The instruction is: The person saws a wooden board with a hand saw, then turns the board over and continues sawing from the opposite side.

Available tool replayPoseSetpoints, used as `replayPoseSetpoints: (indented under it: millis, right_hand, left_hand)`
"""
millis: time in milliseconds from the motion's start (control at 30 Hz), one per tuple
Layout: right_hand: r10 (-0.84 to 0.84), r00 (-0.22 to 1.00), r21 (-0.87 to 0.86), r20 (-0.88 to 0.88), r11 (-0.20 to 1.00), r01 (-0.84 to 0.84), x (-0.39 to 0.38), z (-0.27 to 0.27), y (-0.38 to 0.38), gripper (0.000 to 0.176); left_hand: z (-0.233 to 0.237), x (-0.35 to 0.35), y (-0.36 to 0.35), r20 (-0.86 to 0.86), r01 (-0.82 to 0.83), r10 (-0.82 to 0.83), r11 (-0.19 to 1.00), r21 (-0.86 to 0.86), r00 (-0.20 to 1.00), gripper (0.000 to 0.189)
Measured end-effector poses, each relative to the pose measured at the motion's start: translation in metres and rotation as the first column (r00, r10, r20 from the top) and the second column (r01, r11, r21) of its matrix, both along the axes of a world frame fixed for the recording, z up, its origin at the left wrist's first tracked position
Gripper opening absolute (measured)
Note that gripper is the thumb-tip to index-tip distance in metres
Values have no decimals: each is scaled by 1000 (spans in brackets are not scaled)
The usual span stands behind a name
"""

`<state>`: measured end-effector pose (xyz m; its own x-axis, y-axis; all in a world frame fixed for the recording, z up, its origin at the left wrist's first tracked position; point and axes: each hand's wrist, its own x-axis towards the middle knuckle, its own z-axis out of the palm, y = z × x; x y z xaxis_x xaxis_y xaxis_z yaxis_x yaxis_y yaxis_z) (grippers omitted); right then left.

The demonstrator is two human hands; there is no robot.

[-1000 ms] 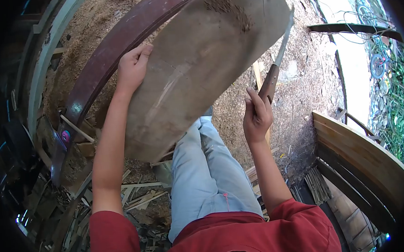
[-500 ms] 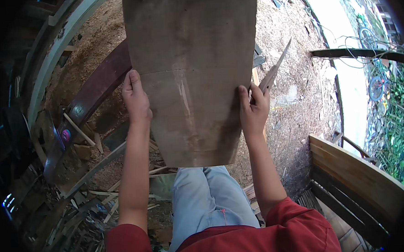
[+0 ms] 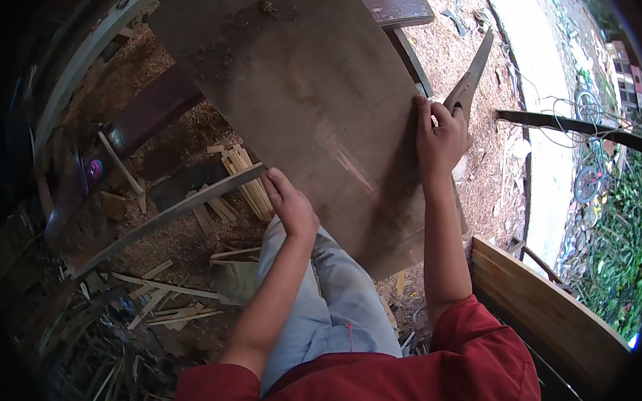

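A wide brown wooden board [image 3: 309, 121] slants across the view above my legs, with a pale scraped streak near its lower part. My left hand [image 3: 292, 205] is closed on its lower left edge, thumb on top and the other fingers hidden. At the right edge, my right hand [image 3: 441, 140] has its thumb on the board and its fingers around the handle of a handsaw [image 3: 472, 76]. The saw's blade points up and to the right, away from the board; my fingers hide most of its handle.
A long narrow plank [image 3: 169, 217] runs leftward from beside my left hand. Thin wood strips [image 3: 244, 179] and scraps lie on the shavings-covered ground. A dark curved wooden piece [image 3: 143, 123] lies left, a wooden bench [image 3: 544, 298] stands lower right, and a dark post [image 3: 571, 123] is farther right.
The board has turned so its near end swings right. My left hand has moved down and right along the left side; my right hand has shifted up and right with the saw.
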<state>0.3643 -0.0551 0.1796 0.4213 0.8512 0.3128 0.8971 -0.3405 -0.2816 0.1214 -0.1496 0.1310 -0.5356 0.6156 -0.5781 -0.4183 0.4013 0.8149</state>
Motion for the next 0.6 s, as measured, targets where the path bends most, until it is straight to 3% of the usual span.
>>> replayPoseSetpoints:
  millis: [67,100,133,200,233,267,367,600]
  right_hand:
    - [45,996,52,80,997,-50,8,-8,4,42]
    - [75,994,30,78,997,-77,10,-6,5,41]
    - [101,992,7,76,995,-102,14,-4,7,40]
    - [131,988,-1,81,991,-131,22,-2,10,39]
    - [194,976,9,102,981,-196,26,-2,12,39]
    - [260,958,16,119,965,-263,28,-4,12,39]
    - [355,925,-6,138,934,-357,32,-12,11,39]
    - [548,814,-131,193,837,-532,27,-29,16,36]
  left_hand:
    - [-27,-1,-30,-88,113,-115,993,-32,989,79]
    - [-23,-6,-39,74,92,-92,996,4,993,68]
    - [-18,-11,-49,79,87,-87,996,-1,993,68]
    - [-5,-26,-64,378,230,-269,962,147,886,41]
    - [-24,-39,-79,412,316,-338,941,122,846,28]
    - [-22,-40,-85,414,308,-328,944,118,849,28]
    - [-21,-39,-113,410,549,-515,835,40,752,27]
    - [-34,-25,-167,563,652,-558,757,44,609,33]
